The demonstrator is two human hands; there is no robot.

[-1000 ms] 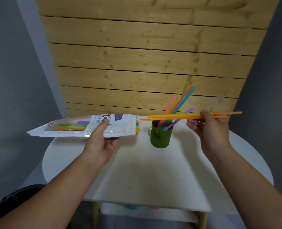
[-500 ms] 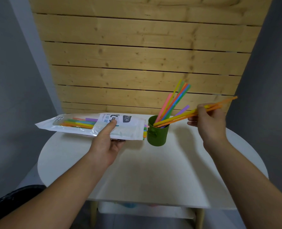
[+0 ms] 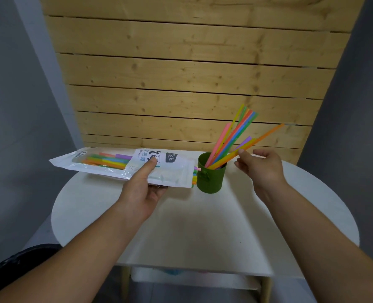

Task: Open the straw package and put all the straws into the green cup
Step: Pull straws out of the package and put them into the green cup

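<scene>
My left hand [image 3: 142, 190] holds the white straw package [image 3: 176, 170] level above the table, thumb on top and fingers beneath. Several coloured straws show through its window [image 3: 107, 161], and straw ends poke out of its open right end next to the green cup [image 3: 211, 181]. The cup stands at the back of the table and holds several straws [image 3: 230, 136] leaning right. An orange and a yellow straw [image 3: 268, 133] lean lowest in the cup. My right hand [image 3: 263, 168] is just right of them with fingers spread, the thumb tip at the straws.
The round white table [image 3: 203, 228] has a lower shelf [image 3: 194, 278] under its front edge. A wooden slat wall [image 3: 192, 84] rises directly behind the cup, with grey walls on both sides.
My right hand tilted the orange and yellow straws down into the cup and has let go of them, its fingers now spread. The package moved slightly right, toward the cup.
</scene>
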